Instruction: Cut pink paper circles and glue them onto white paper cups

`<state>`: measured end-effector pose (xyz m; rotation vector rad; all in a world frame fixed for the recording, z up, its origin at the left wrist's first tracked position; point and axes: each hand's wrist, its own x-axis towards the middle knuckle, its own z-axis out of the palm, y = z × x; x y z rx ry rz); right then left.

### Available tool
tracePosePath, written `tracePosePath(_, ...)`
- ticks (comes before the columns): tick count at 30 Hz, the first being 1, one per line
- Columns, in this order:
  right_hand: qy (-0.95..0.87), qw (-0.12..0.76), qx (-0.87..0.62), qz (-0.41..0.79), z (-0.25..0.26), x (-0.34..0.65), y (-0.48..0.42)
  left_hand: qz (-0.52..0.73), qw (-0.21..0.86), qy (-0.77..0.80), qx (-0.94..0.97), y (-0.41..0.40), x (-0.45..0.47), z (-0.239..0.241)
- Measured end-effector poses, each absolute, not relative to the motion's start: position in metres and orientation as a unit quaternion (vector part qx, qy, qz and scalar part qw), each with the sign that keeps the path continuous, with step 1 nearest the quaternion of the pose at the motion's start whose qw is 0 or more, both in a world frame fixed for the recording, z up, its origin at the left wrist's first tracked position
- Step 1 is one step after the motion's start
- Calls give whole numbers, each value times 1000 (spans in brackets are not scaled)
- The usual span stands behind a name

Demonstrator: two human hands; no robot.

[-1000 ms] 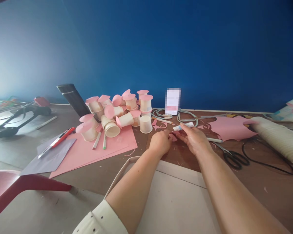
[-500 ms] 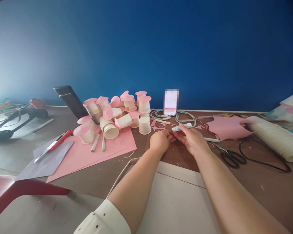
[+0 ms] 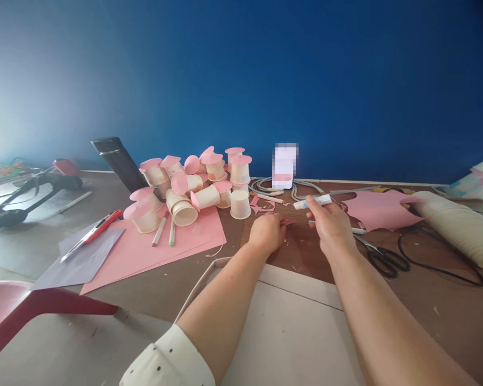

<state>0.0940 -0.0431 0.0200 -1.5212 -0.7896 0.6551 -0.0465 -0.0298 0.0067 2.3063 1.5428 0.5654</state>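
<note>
Low over the brown table, my left hand (image 3: 268, 233) is closed on a small piece of pink paper (image 3: 288, 221), most of it hidden by the fingers. My right hand (image 3: 333, 228), a little to the right, grips a white glue stick (image 3: 313, 202) with a blue label. Something small and blue shows under its fingers, perhaps the cap; I cannot make it out. Beyond my left hand, an upside-down paper cup (image 3: 240, 205) stands beside pink paper scraps (image 3: 261, 204). Scissors (image 3: 386, 260) with black handles lie right of my right hand.
Several paper cups with pink paper tops (image 3: 209, 198) crowd the left. Pink sheets (image 3: 177, 257), a utility knife (image 3: 92, 234) and markers (image 3: 159, 230) lie nearby. A phone (image 3: 284, 166) stands at the back. A cut pink sheet (image 3: 380, 209) and a cup stack (image 3: 459, 230) are right.
My right hand has moved away from my left, to the right, carrying the glue stick. My left hand stays nearly in place, and the pink paper now shows at its fingertips.
</note>
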Motion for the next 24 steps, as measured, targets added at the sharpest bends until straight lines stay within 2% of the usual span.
tracePosePath(5,-415,550,-665,290,23,96,-48,194,209,573,768,-29,-54,13)
tracePosePath(14,-600,358,-681,220,31,89,-60,204,295,597,718,-18,-64,11)
tracePosePath(24,-650,297,-672,195,20,82,-57,177,280,597,731,-12,-65,9)
